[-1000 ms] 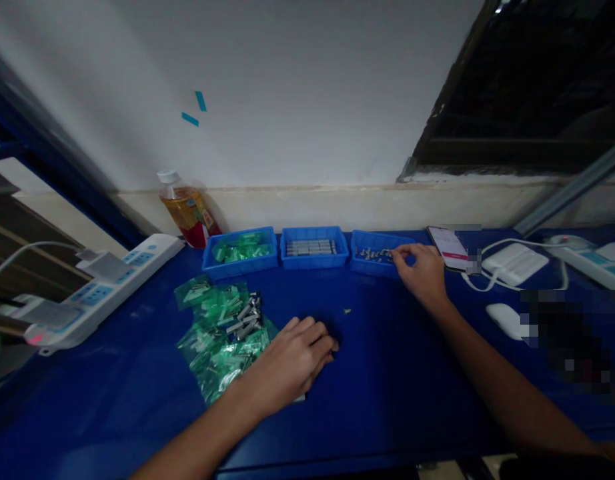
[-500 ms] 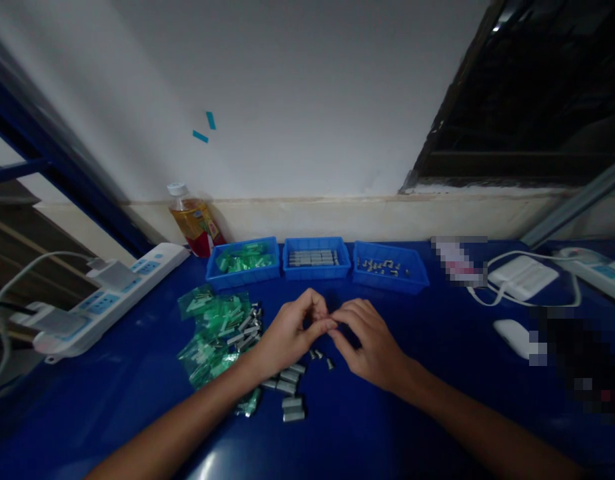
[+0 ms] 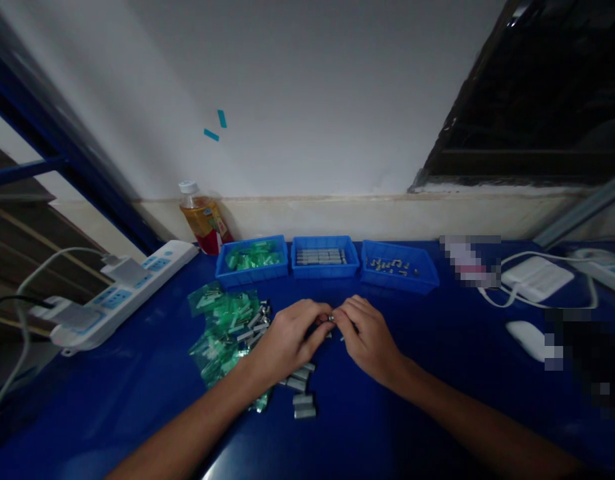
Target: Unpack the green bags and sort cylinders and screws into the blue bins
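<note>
My left hand (image 3: 287, 340) and my right hand (image 3: 368, 339) meet fingertip to fingertip over the blue table (image 3: 412, 413). Both are pinched on a small metal part (image 3: 331, 319) between them. Several grey metal blocks (image 3: 300, 393) lie on the table just below my left hand. A heap of green plastic bags (image 3: 225, 330) with more grey parts on it lies to the left of that hand.
Three blue trays stand at the back: one with green bags (image 3: 252, 257), one with grey blocks (image 3: 323, 255), one with small screws (image 3: 398, 267). A drink bottle (image 3: 203, 219), a white power strip (image 3: 117, 293), a white mouse (image 3: 525, 335) and a white box (image 3: 535, 277) are around.
My right hand came back from the screw tray to the middle and met my left hand, which lifted off the table, uncovering the grey blocks. Both now pinch a small part.
</note>
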The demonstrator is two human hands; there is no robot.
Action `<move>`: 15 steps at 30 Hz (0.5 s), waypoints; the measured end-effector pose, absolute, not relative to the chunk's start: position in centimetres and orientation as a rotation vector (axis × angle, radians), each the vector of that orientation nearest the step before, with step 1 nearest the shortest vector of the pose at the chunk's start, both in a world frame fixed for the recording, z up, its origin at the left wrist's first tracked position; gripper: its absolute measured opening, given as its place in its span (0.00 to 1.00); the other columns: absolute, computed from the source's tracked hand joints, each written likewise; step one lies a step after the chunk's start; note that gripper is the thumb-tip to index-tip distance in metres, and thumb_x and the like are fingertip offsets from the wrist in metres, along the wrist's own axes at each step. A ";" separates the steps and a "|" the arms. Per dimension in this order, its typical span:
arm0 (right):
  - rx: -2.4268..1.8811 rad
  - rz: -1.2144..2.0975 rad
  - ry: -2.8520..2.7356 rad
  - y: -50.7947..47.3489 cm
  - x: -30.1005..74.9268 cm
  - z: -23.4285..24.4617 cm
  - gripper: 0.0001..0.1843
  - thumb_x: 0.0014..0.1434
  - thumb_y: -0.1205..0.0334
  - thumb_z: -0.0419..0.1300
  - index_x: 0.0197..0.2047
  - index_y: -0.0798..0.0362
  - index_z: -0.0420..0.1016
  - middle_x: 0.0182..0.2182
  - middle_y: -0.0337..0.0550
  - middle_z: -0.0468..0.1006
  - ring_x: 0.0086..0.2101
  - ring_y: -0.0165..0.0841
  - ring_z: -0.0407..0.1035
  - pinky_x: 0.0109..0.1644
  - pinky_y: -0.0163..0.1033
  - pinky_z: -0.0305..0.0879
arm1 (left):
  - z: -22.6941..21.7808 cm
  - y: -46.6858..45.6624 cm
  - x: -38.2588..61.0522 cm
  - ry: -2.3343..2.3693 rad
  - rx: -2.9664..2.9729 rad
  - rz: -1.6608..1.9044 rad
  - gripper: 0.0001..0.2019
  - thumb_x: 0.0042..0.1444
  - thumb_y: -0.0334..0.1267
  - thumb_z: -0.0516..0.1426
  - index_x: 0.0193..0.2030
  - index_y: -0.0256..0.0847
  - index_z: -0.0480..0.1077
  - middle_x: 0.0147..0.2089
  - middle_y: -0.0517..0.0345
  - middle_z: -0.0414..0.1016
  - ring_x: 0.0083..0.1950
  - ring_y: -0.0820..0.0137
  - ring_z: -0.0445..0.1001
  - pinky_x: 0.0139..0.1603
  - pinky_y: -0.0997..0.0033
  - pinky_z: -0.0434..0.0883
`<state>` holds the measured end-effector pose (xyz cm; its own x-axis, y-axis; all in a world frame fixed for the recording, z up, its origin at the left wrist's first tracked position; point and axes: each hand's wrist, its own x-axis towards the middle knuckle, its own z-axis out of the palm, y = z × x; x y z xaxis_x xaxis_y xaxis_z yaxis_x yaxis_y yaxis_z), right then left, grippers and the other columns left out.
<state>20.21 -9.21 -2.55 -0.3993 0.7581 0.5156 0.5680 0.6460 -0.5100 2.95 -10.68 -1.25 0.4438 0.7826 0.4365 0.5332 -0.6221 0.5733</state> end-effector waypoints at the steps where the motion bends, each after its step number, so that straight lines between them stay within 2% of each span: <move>1: -1.029 0.320 -2.118 -9.4 20.3 -2.7 0.17 0.65 0.63 0.45 0.25 0.52 0.63 0.23 0.40 0.69 0.28 0.32 0.62 0.37 0.40 0.57 | -1.2 -10.7 3.0 1.113 2.349 0.984 0.06 0.62 0.36 0.52 0.43 0.39 0.67 0.34 0.55 0.73 0.36 0.70 0.72 0.39 0.72 0.68; 3: -1.011 0.307 -2.113 -9.7 20.6 -2.8 0.14 0.65 0.62 0.46 0.29 0.52 0.65 0.25 0.41 0.70 0.29 0.33 0.63 0.38 0.40 0.59 | -1.0 -10.8 3.2 1.135 2.314 1.001 0.06 0.61 0.36 0.52 0.42 0.38 0.68 0.33 0.57 0.73 0.34 0.72 0.72 0.37 0.73 0.68; 6: -0.940 0.278 -2.088 -10.1 20.9 -3.2 0.07 0.63 0.63 0.49 0.41 0.54 0.66 0.32 0.45 0.72 0.34 0.35 0.66 0.41 0.41 0.62 | -1.0 -10.9 3.4 1.211 2.207 1.041 0.07 0.61 0.38 0.52 0.38 0.38 0.69 0.30 0.59 0.72 0.30 0.74 0.70 0.34 0.76 0.66; 8: -0.884 0.253 -2.090 -10.3 21.0 -3.4 0.09 0.62 0.64 0.51 0.46 0.54 0.64 0.36 0.46 0.73 0.37 0.35 0.67 0.42 0.41 0.64 | -1.0 -10.9 3.5 1.234 2.134 1.023 0.09 0.62 0.40 0.51 0.36 0.38 0.69 0.28 0.61 0.71 0.29 0.74 0.69 0.31 0.77 0.65; 12: -0.794 0.163 -2.155 -9.9 21.5 -3.3 0.07 0.62 0.67 0.51 0.42 0.52 0.67 0.35 0.44 0.74 0.36 0.33 0.68 0.42 0.40 0.64 | -0.9 -10.8 3.7 1.212 2.096 0.878 0.14 0.63 0.43 0.49 0.33 0.37 0.70 0.28 0.60 0.72 0.30 0.73 0.70 0.32 0.76 0.65; 15: -0.848 -0.014 -2.131 -8.3 23.4 -2.3 0.06 0.62 0.64 0.52 0.38 0.52 0.70 0.32 0.44 0.75 0.35 0.34 0.69 0.41 0.41 0.63 | -1.1 -10.7 3.6 1.201 2.222 0.724 0.15 0.64 0.43 0.47 0.37 0.38 0.71 0.34 0.57 0.74 0.36 0.70 0.72 0.40 0.72 0.67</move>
<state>23.45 -8.30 -2.32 -0.4340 0.5661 0.7008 0.5753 0.7728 -0.2679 3.55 -10.72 -1.08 0.4674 0.8584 0.2113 0.5876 -0.4802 0.6513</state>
